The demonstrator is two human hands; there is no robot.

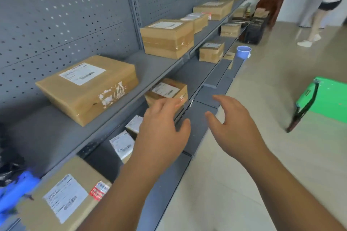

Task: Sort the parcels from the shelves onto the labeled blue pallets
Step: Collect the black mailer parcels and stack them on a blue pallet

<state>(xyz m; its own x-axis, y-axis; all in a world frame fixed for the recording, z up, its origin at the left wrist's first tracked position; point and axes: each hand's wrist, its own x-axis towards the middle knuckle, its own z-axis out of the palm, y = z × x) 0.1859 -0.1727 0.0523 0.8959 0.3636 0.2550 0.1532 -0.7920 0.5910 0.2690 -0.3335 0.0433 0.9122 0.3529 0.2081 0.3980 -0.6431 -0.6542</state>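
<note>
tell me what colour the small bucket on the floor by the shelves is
The bucket is light blue, seen in the head view, the only one given.

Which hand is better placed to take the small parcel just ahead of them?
Likely left. The left hand, open, overlaps the near edge of the small parcel; the right hand is off to its side over bare shelf.

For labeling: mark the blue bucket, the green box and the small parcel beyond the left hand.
blue bucket (243, 54): head view, front wall.
green box (330, 97): head view, top face.
small parcel (165, 90): head view, its white label.
</note>
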